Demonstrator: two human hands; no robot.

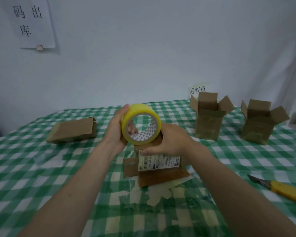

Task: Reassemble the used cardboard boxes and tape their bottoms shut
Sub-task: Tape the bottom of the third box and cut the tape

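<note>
Left hand (115, 129) grips tape roll (141, 124); right hand (171, 141) holds box (159, 166).

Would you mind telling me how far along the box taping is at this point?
Done, it seems: two boxes stand assembled at the back right, top flaps open. In hand: the left hand grips the yellow tape roll over the labelled box, which the right hand steadies. Left: one flattened box lies at the back left, and the utility knife sits unused.
</note>
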